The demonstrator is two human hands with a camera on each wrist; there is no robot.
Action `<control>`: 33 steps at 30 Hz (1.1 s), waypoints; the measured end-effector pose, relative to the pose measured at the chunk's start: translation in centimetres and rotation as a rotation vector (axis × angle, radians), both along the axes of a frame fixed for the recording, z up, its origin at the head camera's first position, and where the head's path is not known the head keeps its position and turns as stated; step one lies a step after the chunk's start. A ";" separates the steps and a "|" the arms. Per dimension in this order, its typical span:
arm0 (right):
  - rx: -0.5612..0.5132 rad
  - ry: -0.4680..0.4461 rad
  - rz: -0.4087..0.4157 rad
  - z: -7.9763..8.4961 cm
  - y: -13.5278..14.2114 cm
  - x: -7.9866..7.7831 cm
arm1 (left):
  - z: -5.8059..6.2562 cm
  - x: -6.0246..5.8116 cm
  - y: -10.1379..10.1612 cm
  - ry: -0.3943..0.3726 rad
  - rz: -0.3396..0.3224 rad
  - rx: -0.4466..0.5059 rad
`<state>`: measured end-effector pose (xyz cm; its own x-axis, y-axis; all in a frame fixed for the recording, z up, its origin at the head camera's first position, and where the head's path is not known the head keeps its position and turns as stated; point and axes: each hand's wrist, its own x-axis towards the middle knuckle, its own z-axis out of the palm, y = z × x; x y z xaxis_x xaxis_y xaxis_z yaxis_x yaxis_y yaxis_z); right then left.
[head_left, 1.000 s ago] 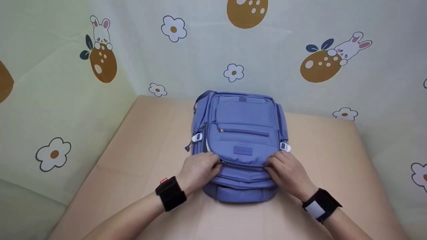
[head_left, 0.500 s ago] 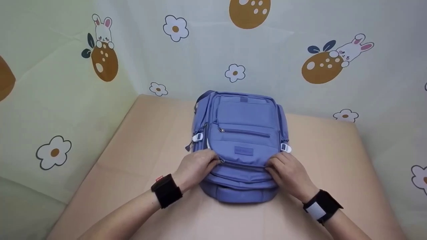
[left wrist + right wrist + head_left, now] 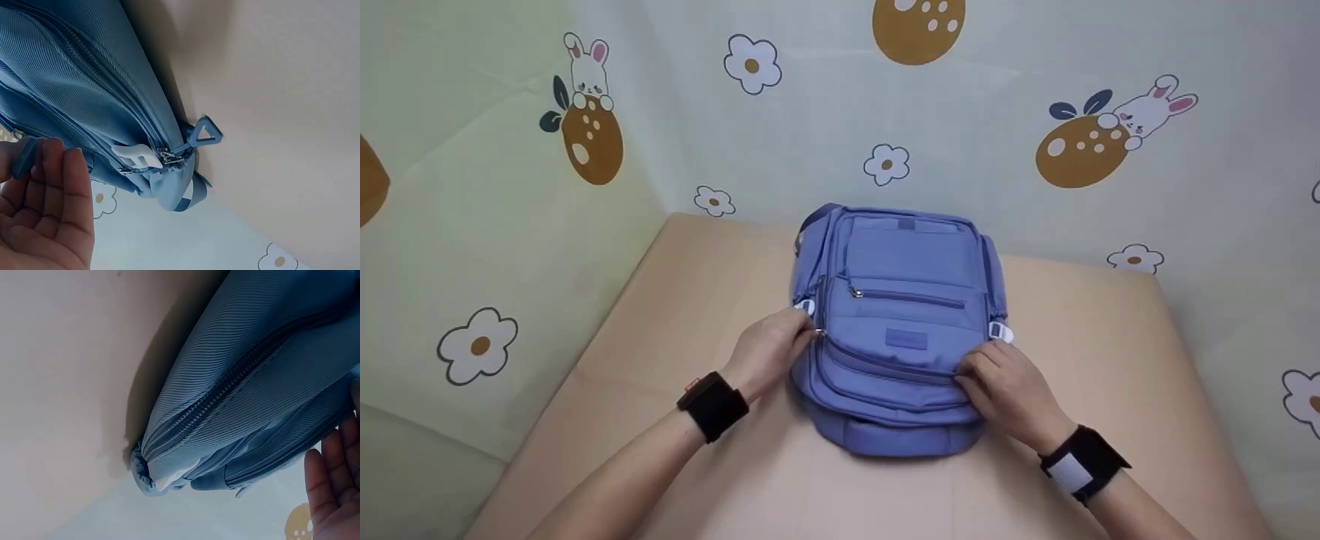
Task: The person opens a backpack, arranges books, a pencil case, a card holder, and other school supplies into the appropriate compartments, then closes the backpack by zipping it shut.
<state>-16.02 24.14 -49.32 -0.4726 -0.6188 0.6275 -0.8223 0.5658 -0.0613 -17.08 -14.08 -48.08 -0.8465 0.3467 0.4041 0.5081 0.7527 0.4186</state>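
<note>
A blue backpack [image 3: 915, 259] lies front side up on the table in the head view. My left hand [image 3: 771, 346] is at its left edge, below a white buckle [image 3: 808, 307]. Thumb and fingers pinch a blue zipper pull [image 3: 25, 157], seen in the left wrist view, and the metal slider [image 3: 820, 332] shows at the fingertips. Across the bag, my right hand [image 3: 1011, 386] grips the fabric at the right end of the curved front zipper [image 3: 907, 366]. In the right wrist view, its fingers [image 3: 332, 458] lie along the zipped edge, with the thumb mostly out of frame.
The beige tabletop [image 3: 697, 300] extends around the bag. Behind and to the left hangs a pale patterned cloth [image 3: 810, 135]. Another zipper [image 3: 911, 298] crosses the upper front, and a triangular pull [image 3: 205, 132] sticks out at the bag's side.
My left hand has drawn the zipper pull left and up along the curved front zipper to the bag's left edge. The pale gap there has closed. My right hand has stayed in place.
</note>
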 end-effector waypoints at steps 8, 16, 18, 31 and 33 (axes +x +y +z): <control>0.001 0.007 0.024 2.8 -3.6 0.1 | 0.0 0.1 0.0 -0.011 0.019 0.015; 0.163 -0.093 -0.047 4.0 -10.4 0.4 | -0.2 0.3 0.0 -0.006 0.015 0.034; 0.208 -0.093 -0.082 3.5 -11.3 0.4 | -0.2 0.3 0.0 -0.002 0.009 0.035; 0.281 -0.130 -0.143 2.6 -12.0 0.9 | 0.2 -0.5 0.1 0.033 -0.018 -0.019; 0.286 -0.136 -0.138 2.6 -12.0 0.9 | 0.2 -1.0 0.0 0.035 -0.010 -0.016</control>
<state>-15.08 12.11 -46.72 -0.6316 -0.6852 0.3628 -0.7320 0.6812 0.0121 -18.11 -14.09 -47.88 -0.8285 0.3616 0.4277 0.5297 0.7539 0.3887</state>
